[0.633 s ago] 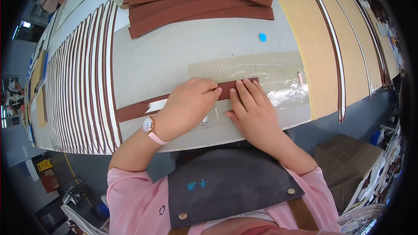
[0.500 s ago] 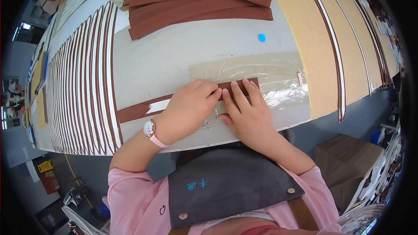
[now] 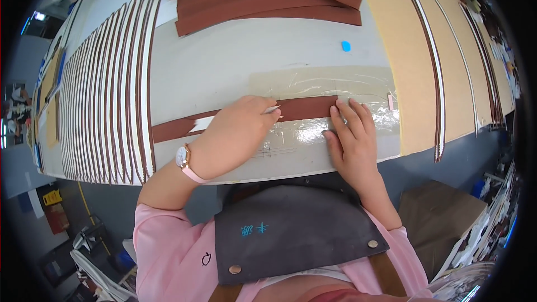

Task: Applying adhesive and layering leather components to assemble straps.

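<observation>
A brown leather-like strip [image 3: 310,108] lies flat across the table in front of me. On its left part rests a white strip [image 3: 202,123] with a pointed, notched end. My left hand [image 3: 240,126] is over the middle of the brown strip, thumb and forefinger pinched on the white strip, whose small tip shows between them. Under my palm the rest of the white strip is hidden. My right hand [image 3: 353,134] lies spread at the brown strip's right end, fingertips on or beside its edge, holding nothing.
A clear plastic sheet [image 3: 369,81] covers the table under the strip. Beyond lies a pile of brown strips [image 3: 268,5], with a blue piece [image 3: 346,46] nearer. Finished-looking brown-and-white strips [image 3: 106,89] stand in a row at left; more [image 3: 428,50] lie on tan board [image 3: 414,112] at right.
My right hand has moved right, away from my left hand to the brown strip's end, uncovering its right part. My left hand stays nearly in place, still pinching.
</observation>
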A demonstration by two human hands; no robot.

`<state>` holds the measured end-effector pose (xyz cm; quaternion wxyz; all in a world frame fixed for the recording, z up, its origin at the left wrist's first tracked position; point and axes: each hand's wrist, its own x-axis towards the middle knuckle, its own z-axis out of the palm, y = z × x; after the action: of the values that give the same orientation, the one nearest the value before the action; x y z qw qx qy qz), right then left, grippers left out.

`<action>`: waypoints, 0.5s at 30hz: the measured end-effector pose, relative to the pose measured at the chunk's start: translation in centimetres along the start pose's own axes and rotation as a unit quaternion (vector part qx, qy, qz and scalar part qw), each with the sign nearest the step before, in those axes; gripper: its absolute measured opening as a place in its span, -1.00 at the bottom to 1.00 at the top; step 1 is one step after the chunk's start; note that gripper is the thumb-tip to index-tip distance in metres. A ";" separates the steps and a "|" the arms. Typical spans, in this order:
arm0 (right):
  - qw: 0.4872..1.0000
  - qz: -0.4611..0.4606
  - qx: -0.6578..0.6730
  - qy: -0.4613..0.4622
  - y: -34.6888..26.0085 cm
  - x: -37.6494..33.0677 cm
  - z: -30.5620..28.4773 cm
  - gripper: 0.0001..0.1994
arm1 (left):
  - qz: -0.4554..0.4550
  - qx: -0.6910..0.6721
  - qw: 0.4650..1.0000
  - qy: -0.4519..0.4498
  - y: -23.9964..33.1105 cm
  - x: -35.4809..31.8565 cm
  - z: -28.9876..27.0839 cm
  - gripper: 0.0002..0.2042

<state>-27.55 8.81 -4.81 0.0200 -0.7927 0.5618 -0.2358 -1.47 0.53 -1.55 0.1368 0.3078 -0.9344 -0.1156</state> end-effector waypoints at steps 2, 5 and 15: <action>1.000 0.005 0.000 0.005 0.1 -0.1 0.1 -0.56 | -0.016 -0.018 1.000 -0.019 -0.1 -0.3 -0.7 -0.81; 1.000 0.001 -0.003 0.000 0.1 -0.1 0.2 -0.56 | -0.022 -0.016 0.999 -0.033 -0.1 -0.6 -1.0 -0.80; 1.000 0.002 -0.006 0.010 0.1 -0.2 0.2 -0.57 | -0.029 -0.013 0.998 -0.055 0.1 -0.7 -1.2 -0.79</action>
<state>-27.58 8.90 -5.08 0.0098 -0.7894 0.5648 -0.2402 -0.62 0.86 -0.53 0.0853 0.3262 -0.9297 -0.1483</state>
